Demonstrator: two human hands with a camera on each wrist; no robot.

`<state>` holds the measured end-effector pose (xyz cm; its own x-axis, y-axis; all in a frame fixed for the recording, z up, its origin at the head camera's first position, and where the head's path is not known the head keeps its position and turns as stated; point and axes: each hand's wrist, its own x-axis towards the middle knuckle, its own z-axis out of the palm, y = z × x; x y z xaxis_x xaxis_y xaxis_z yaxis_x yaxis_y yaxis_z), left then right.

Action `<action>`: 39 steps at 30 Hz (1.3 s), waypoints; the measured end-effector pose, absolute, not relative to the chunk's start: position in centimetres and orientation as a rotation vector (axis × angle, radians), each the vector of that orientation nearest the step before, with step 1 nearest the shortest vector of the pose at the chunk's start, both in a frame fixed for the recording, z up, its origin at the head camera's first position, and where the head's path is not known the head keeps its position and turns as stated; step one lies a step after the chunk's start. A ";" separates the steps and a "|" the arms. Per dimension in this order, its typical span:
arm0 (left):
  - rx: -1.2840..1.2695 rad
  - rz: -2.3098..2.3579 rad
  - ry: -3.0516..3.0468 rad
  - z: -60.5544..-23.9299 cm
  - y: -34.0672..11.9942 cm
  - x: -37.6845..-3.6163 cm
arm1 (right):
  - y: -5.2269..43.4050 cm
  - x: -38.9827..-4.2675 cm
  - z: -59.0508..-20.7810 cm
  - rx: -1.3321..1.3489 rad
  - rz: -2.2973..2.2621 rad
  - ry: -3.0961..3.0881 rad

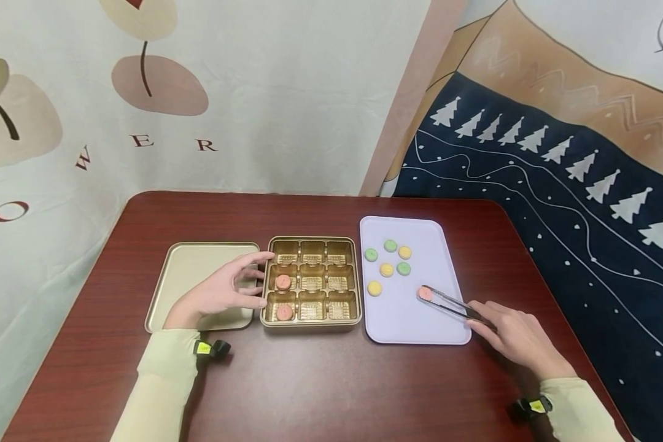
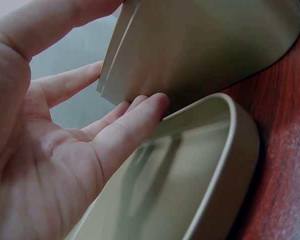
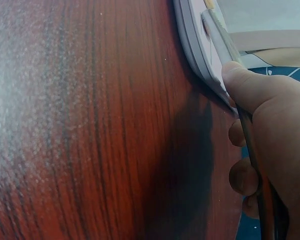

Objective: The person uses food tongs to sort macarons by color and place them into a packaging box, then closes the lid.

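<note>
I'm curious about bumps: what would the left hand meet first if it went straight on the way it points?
The gold compartment box: the left hand reaches its side and seems to touch it, though exact contact is unclear.

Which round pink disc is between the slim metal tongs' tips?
The pink disc on the pale lilac rectangular tray, between the tips of the tongs; the other two pink discs sit in left-column compartments of the gold, squarish tin.
</note>
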<state>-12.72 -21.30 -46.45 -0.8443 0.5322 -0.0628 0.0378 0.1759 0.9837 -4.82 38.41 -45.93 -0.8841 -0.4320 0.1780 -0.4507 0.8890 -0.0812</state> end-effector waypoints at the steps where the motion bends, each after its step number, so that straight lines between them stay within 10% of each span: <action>1: 0.539 1.709 2.066 -46.5 -21.3 -12.7 | 38.4 -4.8 -45.9 0.679 0.181 -2.905; 39: 0.555 1.693 2.089 -46.1 -21.2 -12.4 | 37.3 -7.3 -43.1 0.682 0.195 -2.818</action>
<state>-12.43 -21.23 -46.06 -0.8442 0.5334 -0.0540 0.0577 0.1906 0.9800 -7.31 37.27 -43.06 -0.8638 -0.4333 0.2572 -0.4646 0.8825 -0.0737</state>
